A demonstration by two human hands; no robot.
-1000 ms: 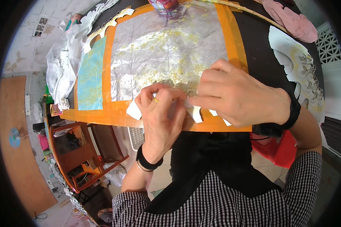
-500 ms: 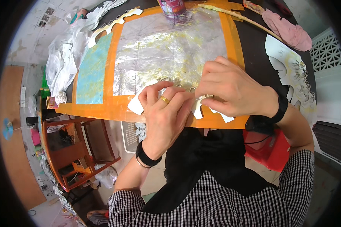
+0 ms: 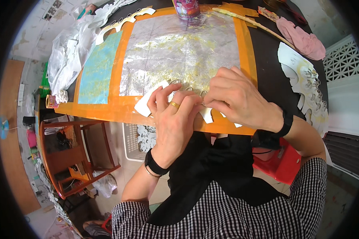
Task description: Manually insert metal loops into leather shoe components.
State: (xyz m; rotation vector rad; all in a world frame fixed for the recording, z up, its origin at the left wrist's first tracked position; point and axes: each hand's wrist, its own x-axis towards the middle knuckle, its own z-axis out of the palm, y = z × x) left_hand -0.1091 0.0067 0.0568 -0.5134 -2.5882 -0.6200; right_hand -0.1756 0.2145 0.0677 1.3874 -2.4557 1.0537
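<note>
Near the front edge of the covered table lies a white scalloped card strip (image 3: 144,106) with several small metal rings standing along its far side. My left hand (image 3: 172,125) presses and grips the strip between thumb and fingers, a gold-coloured ring on one finger. Beside it, my right hand (image 3: 241,99) is closed in a pinch at a small metal ring (image 3: 204,94) on the strip. The fingertips of both hands almost meet there. My hands cover much of the strip's middle, and what exactly the right fingertips pinch is partly hidden.
Orange tape (image 3: 115,113) borders a silvery sheet (image 3: 155,47) smeared with yellow. A purple tin (image 3: 186,8), a stick (image 3: 259,26) and a pink cloth (image 3: 301,38) lie at the back. More ringed card pieces (image 3: 303,81) rest at right. A plastic bag (image 3: 66,63) sits left.
My right hand has shifted left along the strip, its fingertips now close against my left fingertips. The left hand keeps its hold. The whole view has shifted slightly.
</note>
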